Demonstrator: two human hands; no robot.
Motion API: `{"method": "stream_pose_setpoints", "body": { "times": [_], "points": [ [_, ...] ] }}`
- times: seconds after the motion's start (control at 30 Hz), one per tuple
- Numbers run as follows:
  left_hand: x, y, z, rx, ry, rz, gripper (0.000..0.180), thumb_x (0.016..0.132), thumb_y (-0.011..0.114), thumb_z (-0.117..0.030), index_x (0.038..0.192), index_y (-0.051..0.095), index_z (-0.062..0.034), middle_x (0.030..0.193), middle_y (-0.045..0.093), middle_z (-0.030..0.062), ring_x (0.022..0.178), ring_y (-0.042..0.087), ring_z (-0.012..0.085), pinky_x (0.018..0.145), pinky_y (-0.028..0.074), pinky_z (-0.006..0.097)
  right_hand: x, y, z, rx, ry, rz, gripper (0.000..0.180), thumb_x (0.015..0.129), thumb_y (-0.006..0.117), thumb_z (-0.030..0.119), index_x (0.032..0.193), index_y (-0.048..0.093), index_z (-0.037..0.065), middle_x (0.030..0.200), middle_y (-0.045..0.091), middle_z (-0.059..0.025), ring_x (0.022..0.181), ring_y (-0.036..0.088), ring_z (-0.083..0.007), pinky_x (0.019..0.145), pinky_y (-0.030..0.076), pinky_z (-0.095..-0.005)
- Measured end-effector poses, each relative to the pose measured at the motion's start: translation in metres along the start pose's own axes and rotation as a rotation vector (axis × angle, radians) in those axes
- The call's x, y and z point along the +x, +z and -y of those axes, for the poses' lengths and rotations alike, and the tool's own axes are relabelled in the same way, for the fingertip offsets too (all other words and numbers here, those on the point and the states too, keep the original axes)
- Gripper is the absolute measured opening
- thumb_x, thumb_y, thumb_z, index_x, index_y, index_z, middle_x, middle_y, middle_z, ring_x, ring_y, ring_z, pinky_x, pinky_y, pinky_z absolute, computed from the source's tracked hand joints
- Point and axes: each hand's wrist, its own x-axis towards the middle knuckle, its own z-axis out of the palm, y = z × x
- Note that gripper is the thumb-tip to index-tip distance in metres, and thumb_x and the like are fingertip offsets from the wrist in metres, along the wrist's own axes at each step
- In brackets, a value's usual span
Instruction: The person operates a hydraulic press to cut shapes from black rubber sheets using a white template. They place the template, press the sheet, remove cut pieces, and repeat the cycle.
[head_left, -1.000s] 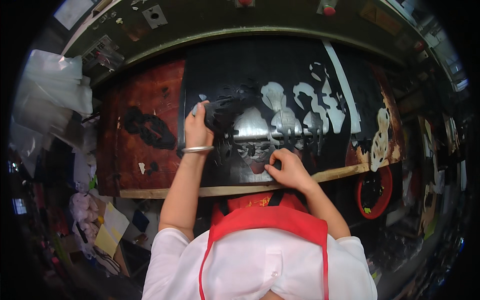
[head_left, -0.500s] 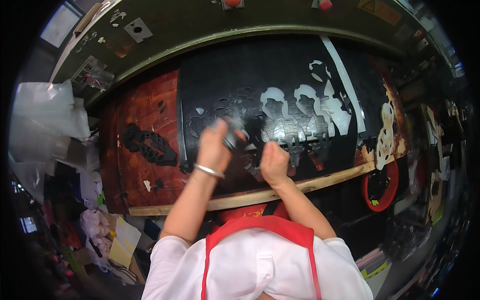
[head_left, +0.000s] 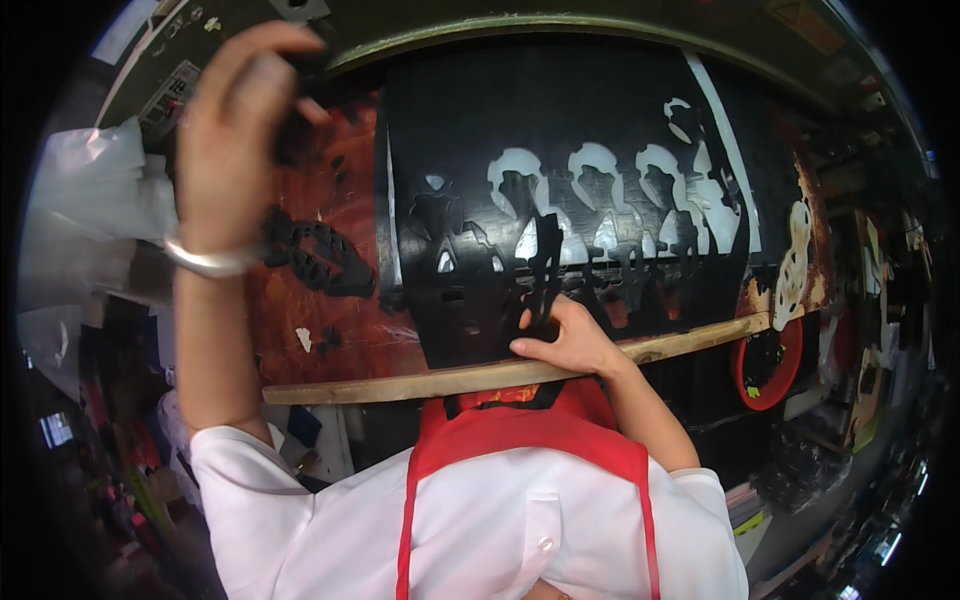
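Note:
A black sheet (head_left: 450, 110) with several cut-out openings lies across the work table; white shows through some of them. My right hand (head_left: 570, 340) is at its near edge, thumb and fingers closed around the lower end of a narrow black cut piece (head_left: 545, 262) that overlaps the openings. Raised over the far left is my left hand (head_left: 240, 140), with a silver bangle at the wrist. Its fingers are curled but smeared by motion, and a dark shape beside them is too blurred to name. Below that hand lies a black openwork cut piece (head_left: 325, 260) on the reddish board (head_left: 385, 340).
A wooden strip (head_left: 680, 347) edges the table's near side. At right are a cream openwork piece (head_left: 793, 265) and a red tub (head_left: 795, 365) with dark scraps. Clear plastic bags (head_left: 90, 220) hang at left. A green machine beam (head_left: 560, 22) spans the far side.
My left hand has swung from the middle of the sheet up to the far left. My right hand has changed from a fist to a grip on the narrow black cut piece.

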Motion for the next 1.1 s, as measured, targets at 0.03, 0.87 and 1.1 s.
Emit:
{"method": "stream_pose_setpoints", "body": {
  "times": [0.03, 0.87, 1.1],
  "points": [
    [-0.029, 0.019, 0.007, 0.108, -0.056, 0.08, 0.014, 0.087, 0.057, -0.005, 0.1, 0.062, -0.0033, 0.1, 0.061, 0.0072, 0.079, 0.06, 0.0158, 0.074, 0.05, 0.027, 0.003, 0.0, 0.001, -0.028, 0.014, 0.016, 0.024, 0.075, 0.079, 0.021, 0.085, 0.066, 0.004, 0.091, 0.065, -0.0045, 0.083, 0.06, -0.0142, 0.079, 0.047, -0.0279],
    [-0.155, 0.09, 0.073, -0.999, -0.92, -0.035, 0.023, 0.098, 0.054, -0.016, 0.112, 0.06, 0.0002, 0.1, 0.065, 0.0052, 0.091, 0.061, 0.0107, 0.084, 0.048, 0.027, 0.004, 0.015, 0.064, -0.189, -0.083, -0.429, 0.026, 0.079, 0.073, 0.019, 0.072, 0.055, 0.002, 0.066, 0.056, -0.0101, 0.057, 0.058, -0.0271, 0.053, 0.046, -0.0339],
    [-0.169, 0.125, 0.07, -0.776, -0.765, 0.037, 0.025, 0.098, 0.054, -0.015, 0.117, 0.058, 0.0, 0.105, 0.063, 0.0059, 0.095, 0.058, 0.0114, 0.085, 0.047, 0.026, 0.038, 0.053, 0.047, -0.011, -0.073, -0.545, 0.035, 0.093, 0.056, 0.031, 0.086, 0.051, -0.003, 0.066, 0.059, -0.0217, 0.061, 0.06, -0.0422, 0.054, 0.047, -0.0473]
  ]
}}
